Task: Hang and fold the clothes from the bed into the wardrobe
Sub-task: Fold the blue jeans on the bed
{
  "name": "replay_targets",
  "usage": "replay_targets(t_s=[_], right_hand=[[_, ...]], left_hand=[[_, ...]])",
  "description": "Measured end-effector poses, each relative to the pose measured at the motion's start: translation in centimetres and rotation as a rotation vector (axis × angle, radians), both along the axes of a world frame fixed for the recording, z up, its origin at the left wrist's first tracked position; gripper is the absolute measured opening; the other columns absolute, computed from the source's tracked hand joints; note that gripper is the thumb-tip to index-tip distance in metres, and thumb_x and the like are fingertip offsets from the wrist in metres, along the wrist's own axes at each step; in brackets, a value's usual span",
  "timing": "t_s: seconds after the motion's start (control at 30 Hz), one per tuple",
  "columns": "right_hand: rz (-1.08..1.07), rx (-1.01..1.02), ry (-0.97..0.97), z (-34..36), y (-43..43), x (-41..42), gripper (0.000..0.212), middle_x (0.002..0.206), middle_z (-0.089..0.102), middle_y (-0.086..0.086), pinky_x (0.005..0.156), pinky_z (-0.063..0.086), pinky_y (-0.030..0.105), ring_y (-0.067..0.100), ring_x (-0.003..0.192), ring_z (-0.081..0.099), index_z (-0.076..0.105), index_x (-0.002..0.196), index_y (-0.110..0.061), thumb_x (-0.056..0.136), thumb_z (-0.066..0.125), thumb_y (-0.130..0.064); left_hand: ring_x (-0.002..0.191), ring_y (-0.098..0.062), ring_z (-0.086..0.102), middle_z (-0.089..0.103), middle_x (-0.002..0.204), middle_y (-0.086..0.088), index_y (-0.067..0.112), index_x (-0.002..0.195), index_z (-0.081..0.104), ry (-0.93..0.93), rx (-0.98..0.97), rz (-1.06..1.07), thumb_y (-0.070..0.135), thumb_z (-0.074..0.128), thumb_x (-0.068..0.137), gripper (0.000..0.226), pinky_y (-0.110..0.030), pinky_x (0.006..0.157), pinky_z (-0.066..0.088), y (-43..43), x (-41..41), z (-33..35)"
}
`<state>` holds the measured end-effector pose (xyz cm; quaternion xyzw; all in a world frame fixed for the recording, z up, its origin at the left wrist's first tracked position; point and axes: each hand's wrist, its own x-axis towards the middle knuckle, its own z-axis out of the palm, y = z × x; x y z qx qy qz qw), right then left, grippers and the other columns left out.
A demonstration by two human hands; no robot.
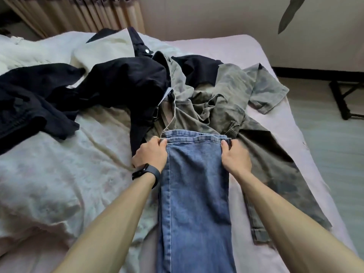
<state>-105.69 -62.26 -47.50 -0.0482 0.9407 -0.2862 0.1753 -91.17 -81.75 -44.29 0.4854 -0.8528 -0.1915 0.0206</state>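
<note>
Blue jeans (195,194) lie lengthwise on the bed (246,52), legs stacked, their far hem edge towards the clothes pile. My left hand (150,153), with a black watch on its wrist, grips the left corner of that edge. On the right corner, my right hand (235,156) pinches the denim. Beyond the jeans lie an olive-grey shirt (236,101) and olive trousers (275,164). Black garments (122,83) spread to the left. The wardrobe is out of view.
A rumpled white blanket (49,174) covers the bed's left half. Beige curtains (78,12) hang behind the bed. To the right is grey floor with a black stand (342,99) by the wall.
</note>
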Motion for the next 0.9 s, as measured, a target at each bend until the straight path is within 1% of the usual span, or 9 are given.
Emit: replay_targets(t_s=[0.1, 0.17, 0.27, 0.33, 0.4, 0.57, 0.67, 0.77, 0.9], right_hand=[[-0.021, 0.072, -0.032, -2.2, -0.7, -0.6, 0.049, 0.123, 0.064, 0.021, 0.089, 0.046, 0.043, 0.041, 0.114, 0.06, 0.058, 0.119, -0.02, 0.098, 0.04, -0.061], [-0.082, -0.012, -0.011, -2.2, -0.4, 0.0, 0.042, 0.122, 0.065, 0.016, 0.088, 0.043, 0.04, 0.037, 0.114, 0.06, 0.056, 0.115, -0.021, 0.097, 0.044, -0.058], [-0.16, -0.179, 0.022, -1.7, 2.4, 4.3, 0.043, 0.126, 0.061, 0.01, 0.096, 0.042, 0.042, 0.032, 0.116, 0.057, 0.052, 0.124, -0.016, 0.096, 0.05, -0.049], [-0.143, -0.213, -0.03, -1.5, 5.6, 9.7, 0.049, 0.129, 0.059, 0.006, 0.1, 0.044, 0.043, 0.027, 0.115, 0.057, 0.05, 0.129, -0.014, 0.094, 0.056, -0.048], [-0.087, -0.193, -0.143, -1.8, 9.0, 15.4, 0.052, 0.127, 0.059, 0.001, 0.103, 0.044, 0.043, 0.023, 0.116, 0.057, 0.051, 0.131, -0.016, 0.091, 0.062, -0.048], [0.0, -0.09, -0.266, -1.7, 15.6, 27.0, 0.054, 0.124, 0.058, 0.004, 0.102, 0.045, 0.043, 0.025, 0.118, 0.054, 0.054, 0.131, -0.012, 0.089, 0.07, -0.042], [-0.047, -0.051, -0.334, -1.1, 18.2, 31.3, 0.038, 0.112, 0.06, 0.007, 0.098, 0.045, 0.043, 0.026, 0.112, 0.054, 0.061, 0.115, -0.01, 0.091, 0.068, -0.04], [-0.131, -0.088, -0.387, -0.6, 19.4, 32.9, 0.028, 0.103, 0.061, 0.003, 0.089, 0.046, 0.039, 0.024, 0.103, 0.057, 0.064, 0.099, -0.015, 0.091, 0.068, -0.042], [-0.19, -0.114, -0.438, -1.0, 20.1, 32.6, 0.041, 0.089, 0.061, 0.009, 0.072, 0.041, 0.035, 0.027, 0.085, 0.059, 0.058, 0.077, -0.008, 0.091, 0.068, -0.046]], left_hand=[[0.101, -0.036, 0.063, 0.069, 0.108, -0.009, 0.027, 0.112, 0.058, -0.046, -0.085, -0.051, 0.055, 0.034, 0.102, 0.038, -0.037, 0.071, 0.036, -0.4, -0.8, -2.1], [0.103, -0.034, 0.06, 0.066, 0.111, -0.006, 0.027, 0.114, 0.053, 0.076, -0.07, -0.048, 0.052, 0.037, 0.101, 0.033, -0.038, 0.07, 0.039, 0.1, -0.4, -2.3], [0.118, -0.029, 0.051, 0.053, 0.13, -0.008, 0.018, 0.139, 0.044, 0.35, 0.037, -0.066, 0.037, 0.053, 0.098, 0.045, -0.042, 0.09, 0.046, 4.1, 3.3, -2.2], [0.125, -0.025, 0.047, 0.046, 0.136, -0.008, 0.017, 0.146, 0.036, 0.335, 0.186, -0.011, 0.034, 0.06, 0.095, 0.059, -0.042, 0.104, 0.043, 8.2, 7.8, -2.4], [0.127, -0.025, 0.047, 0.047, 0.136, -0.008, 0.015, 0.146, 0.037, 0.266, 0.335, 0.078, 0.035, 0.064, 0.093, 0.063, -0.042, 0.108, 0.04, 12.2, 12.6, -2.9], [0.124, -0.023, 0.056, 0.056, 0.135, -0.002, 0.018, 0.139, 0.042, 0.173, 0.578, 0.211, 0.048, 0.067, 0.089, 0.063, -0.041, 0.099, 0.049, 19.1, 21.5, -2.9], [0.116, -0.021, 0.057, 0.058, 0.125, 0.001, 0.025, 0.124, 0.052, 0.044, 0.676, 0.239, 0.064, 0.062, 0.085, 0.057, -0.035, 0.093, 0.047, 21.8, 25.5, -3.0], [0.106, -0.014, 0.053, 0.053, 0.115, 0.003, 0.027, 0.105, 0.063, 0.045, 0.8, 0.257, 0.073, 0.061, 0.079, 0.053, -0.028, 0.092, 0.041, 22.7, 27.8, -3.4], [0.101, -0.002, 0.057, 0.055, 0.116, 0.008, 0.036, 0.084, 0.071, 0.104, 0.837, 0.197, 0.066, 0.071, 0.078, 0.031, -0.023, 0.097, 0.041, 21.9, 29.7, -4.4]])
